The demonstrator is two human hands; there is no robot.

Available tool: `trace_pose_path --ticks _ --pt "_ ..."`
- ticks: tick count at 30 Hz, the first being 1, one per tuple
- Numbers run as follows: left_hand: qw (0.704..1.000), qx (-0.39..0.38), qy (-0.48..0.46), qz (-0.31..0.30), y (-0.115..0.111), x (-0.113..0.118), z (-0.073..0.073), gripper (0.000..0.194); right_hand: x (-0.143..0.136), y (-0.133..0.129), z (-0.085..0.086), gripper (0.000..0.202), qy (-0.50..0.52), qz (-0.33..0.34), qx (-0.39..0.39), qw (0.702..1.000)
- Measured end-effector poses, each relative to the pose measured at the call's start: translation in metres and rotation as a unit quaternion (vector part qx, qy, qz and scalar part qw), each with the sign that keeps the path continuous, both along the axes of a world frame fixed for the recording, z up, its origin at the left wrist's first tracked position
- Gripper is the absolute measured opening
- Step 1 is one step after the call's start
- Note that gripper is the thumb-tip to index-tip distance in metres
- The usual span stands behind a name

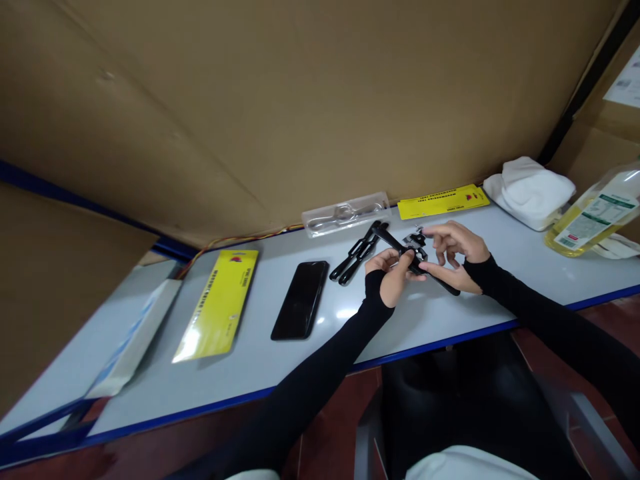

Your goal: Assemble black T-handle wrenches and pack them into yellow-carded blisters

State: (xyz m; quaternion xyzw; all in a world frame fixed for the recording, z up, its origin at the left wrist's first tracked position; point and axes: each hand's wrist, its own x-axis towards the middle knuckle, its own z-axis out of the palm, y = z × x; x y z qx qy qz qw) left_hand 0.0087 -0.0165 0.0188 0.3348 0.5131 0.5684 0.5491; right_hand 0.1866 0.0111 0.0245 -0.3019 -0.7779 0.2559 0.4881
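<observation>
So, the black tool (390,240) is held over the table (420,327), gripped around its middle by the left hand (393,279). Its long axis is slanted from far left to near right, so one handle is pointed away past that grip and the other is partly covered by the right hand (457,252). The metal fitting (415,241) is found just beyond the left thumb, toward the right fingertips. Those are half curled, and whether anything's pinched there can't be told, tbh.
</observation>
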Motion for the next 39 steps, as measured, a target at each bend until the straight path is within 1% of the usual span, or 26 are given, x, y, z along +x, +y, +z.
trace_pose_path --ticks 1,4,6,9,13,16,17,19,21,22,23,25,27,29,31,32,33,34,36,37,39 --pt "1.000 0.001 -0.001 0.001 0.000 0.000 0.000 0.050 0.001 0.001 0.001 0.043 -0.012 0.013 0.012 1.000" --pt "1.000 -0.001 -0.006 0.001 0.000 0.000 0.000 0.046 0.004 0.004 0.003 0.019 -0.056 0.037 0.051 0.996" --pt "1.000 -0.003 -0.008 -0.003 -0.001 0.001 -0.001 0.042 0.005 0.007 0.002 0.013 -0.071 0.040 0.055 0.995" --pt "1.000 -0.003 0.001 -0.010 -0.002 0.002 -0.002 0.036 0.006 0.009 0.001 0.015 -0.078 0.035 0.053 0.995" --pt "1.000 -0.002 0.019 -0.013 -0.003 0.002 -0.002 0.032 0.006 0.009 0.001 0.023 -0.074 0.044 0.053 0.995" --pt "1.000 0.000 0.004 -0.005 -0.003 0.002 0.000 0.033 0.006 0.007 0.002 0.027 -0.067 0.019 0.060 0.996" --pt "1.000 0.000 -0.002 -0.001 -0.002 0.002 0.001 0.035 0.006 0.006 0.003 0.025 -0.068 0.011 0.067 0.995" --pt "1.000 0.001 -0.008 0.011 -0.002 0.002 0.003 0.037 0.006 0.004 0.003 0.014 -0.069 0.013 0.097 0.993" --pt "1.000 0.009 -0.011 0.027 -0.001 0.002 0.004 0.039 0.005 0.002 0.003 0.031 -0.060 0.036 0.120 0.990" --pt "0.999 0.012 -0.012 0.035 0.000 0.002 0.005 0.039 0.004 0.001 0.002 0.035 -0.053 0.046 0.118 0.991" --pt "0.999 0.013 -0.012 0.042 0.000 0.001 0.005 0.039 0.003 0.000 0.001 0.032 -0.047 0.048 0.109 0.992" --pt "0.999 0.014 -0.007 0.046 0.001 0.001 0.003 0.040 0.000 0.000 -0.002 0.016 -0.049 0.036 0.084 0.995" --pt "0.999 0.014 0.001 0.041 0.001 0.001 0.001 0.040 -0.001 0.000 -0.003 0.023 -0.065 0.019 0.079 0.995" --pt "0.999 0.013 -0.001 0.036 0.001 0.001 0.000 0.042 0.000 0.000 -0.004 0.019 -0.071 0.007 0.094 0.993" --pt "0.999 0.008 -0.010 0.032 0.001 0.002 0.000 0.043 0.001 0.001 -0.002 0.028 -0.058 -0.013 0.107 0.992" --pt "0.999 0.005 -0.014 0.031 0.001 0.001 0.000 0.044 0.001 0.001 -0.002 0.030 -0.053 -0.021 0.107 0.993" --pt "0.999 0.003 -0.013 0.030 0.001 0.001 0.000 0.043 0.001 0.001 -0.001 0.026 -0.054 -0.023 0.104 0.993" --pt "1.000 0.001 -0.007 0.028 0.001 0.000 0.000 0.042 0.001 0.001 -0.002 0.026 -0.061 -0.022 0.099 0.993" --pt "1.000 0.001 0.010 0.025 0.001 -0.001 -0.001 0.039 0.002 0.003 -0.004 0.036 -0.089 -0.009 0.101 0.991" --pt "1.000 0.002 0.016 0.021 0.000 0.000 -0.003 0.038 0.003 0.005 -0.005 0.038 -0.102 -0.005 0.111 0.989" --pt "1.000 0.005 0.019 0.004 -0.001 0.001 -0.006 0.037 0.006 0.008 -0.008 0.031 -0.118 -0.003 0.139 0.983"
